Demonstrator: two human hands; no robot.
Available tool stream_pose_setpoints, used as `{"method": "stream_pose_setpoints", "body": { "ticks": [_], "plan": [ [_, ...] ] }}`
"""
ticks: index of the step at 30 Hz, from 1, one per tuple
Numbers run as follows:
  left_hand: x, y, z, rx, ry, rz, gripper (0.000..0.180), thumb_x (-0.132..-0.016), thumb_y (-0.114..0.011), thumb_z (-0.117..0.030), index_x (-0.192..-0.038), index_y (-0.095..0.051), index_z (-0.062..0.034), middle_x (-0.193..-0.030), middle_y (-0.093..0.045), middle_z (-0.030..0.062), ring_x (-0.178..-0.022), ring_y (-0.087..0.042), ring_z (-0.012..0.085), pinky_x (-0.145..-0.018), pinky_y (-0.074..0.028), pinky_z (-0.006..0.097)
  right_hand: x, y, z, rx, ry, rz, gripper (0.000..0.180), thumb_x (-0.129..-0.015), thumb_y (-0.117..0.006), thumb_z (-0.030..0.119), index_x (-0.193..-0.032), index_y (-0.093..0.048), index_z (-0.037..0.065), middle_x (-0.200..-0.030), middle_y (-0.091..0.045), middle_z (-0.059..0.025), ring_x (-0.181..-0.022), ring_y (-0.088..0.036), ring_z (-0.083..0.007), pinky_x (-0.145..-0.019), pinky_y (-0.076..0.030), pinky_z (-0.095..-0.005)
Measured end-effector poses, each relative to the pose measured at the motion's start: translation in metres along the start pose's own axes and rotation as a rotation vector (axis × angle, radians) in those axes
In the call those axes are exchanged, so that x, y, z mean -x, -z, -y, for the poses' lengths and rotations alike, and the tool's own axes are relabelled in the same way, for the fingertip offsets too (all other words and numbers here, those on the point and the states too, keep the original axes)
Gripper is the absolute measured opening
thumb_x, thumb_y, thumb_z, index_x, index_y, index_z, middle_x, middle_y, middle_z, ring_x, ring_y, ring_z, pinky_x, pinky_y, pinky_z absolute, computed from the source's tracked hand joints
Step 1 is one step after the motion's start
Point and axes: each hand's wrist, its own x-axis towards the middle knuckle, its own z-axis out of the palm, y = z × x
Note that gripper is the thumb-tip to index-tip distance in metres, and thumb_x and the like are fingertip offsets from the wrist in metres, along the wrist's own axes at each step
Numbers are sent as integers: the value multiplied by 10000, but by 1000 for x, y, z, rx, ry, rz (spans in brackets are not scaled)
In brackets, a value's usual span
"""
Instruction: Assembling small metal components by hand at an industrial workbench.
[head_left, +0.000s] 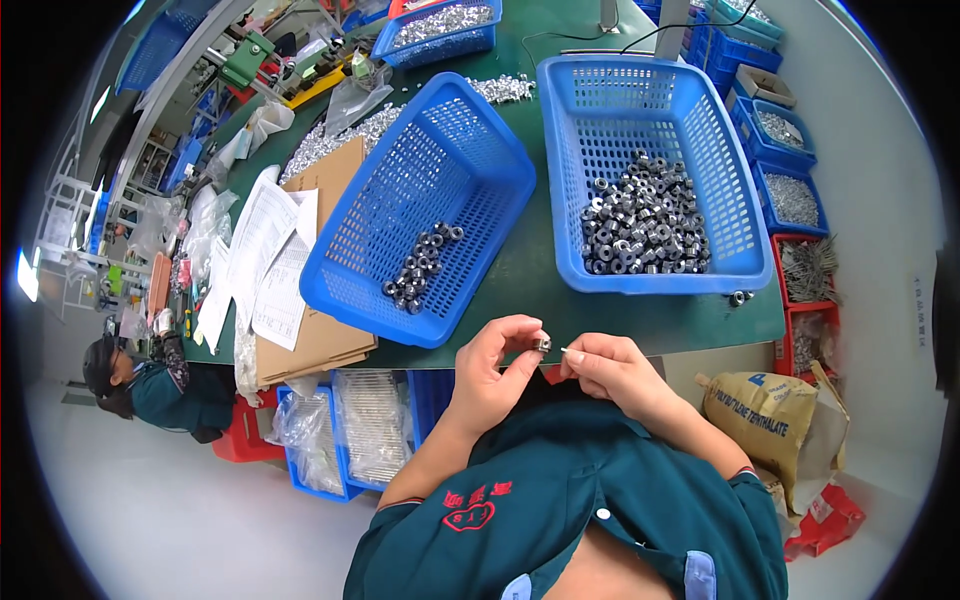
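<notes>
Between the thumb and fingers of my left hand is a small metal ring-shaped part. Close to its right, my right hand pinches a thin, pale pin-like piece, too small to make out fully. A narrow gap separates the two pieces, just in front of the table's near edge. Beyond my right hand stands a blue basket with a large heap of similar metal ring parts. Tilted to its left, a second blue basket holds a smaller group of ring parts.
Two loose ring parts lie by the right basket on the green table. Cardboard and papers lie at left. Stacked bins line the right wall, with a sack below. A person works far left.
</notes>
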Motion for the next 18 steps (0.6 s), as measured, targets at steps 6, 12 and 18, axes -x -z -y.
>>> {"method": "stream_pose_setpoints", "body": {
  "ticks": [6, 12, 18],
  "plan": [
    [-8, -3, -19, -363, -203, 146, 456, -803, -617, 127, -1235, -546, -1, -970, -657, 112, -867, -665, 181, -790, -555, 304, 3, -5, 11, 604, 293, -93, 240, -951, -579, 216, -845, -631, 7, -684, -631, -95, -573, -571, -173, -561, -455, -296],
    [-23, -6, -35, -585, -352, 277, 495, -748, -600, 151, -1218, -551, 3, -892, -633, 132, -789, -640, 270, -683, -532, 345, 8, -1, 13, 1423, 789, -248, 78, -786, -652, 126, -798, -605, 65, -628, -604, -73, -560, -616, -253, -529, -481, -369],
    [-62, -24, -62, -598, -502, 412, 451, -753, -612, 116, -1187, -558, 4, -880, -626, 139, -769, -618, 309, -684, -511, 379, 16, 13, 31, 1487, 992, -455, 132, -743, -670, 98, -857, -606, 84, -586, -541, -38, -520, -578, -218, -504, -451, -345]
  ]
}}
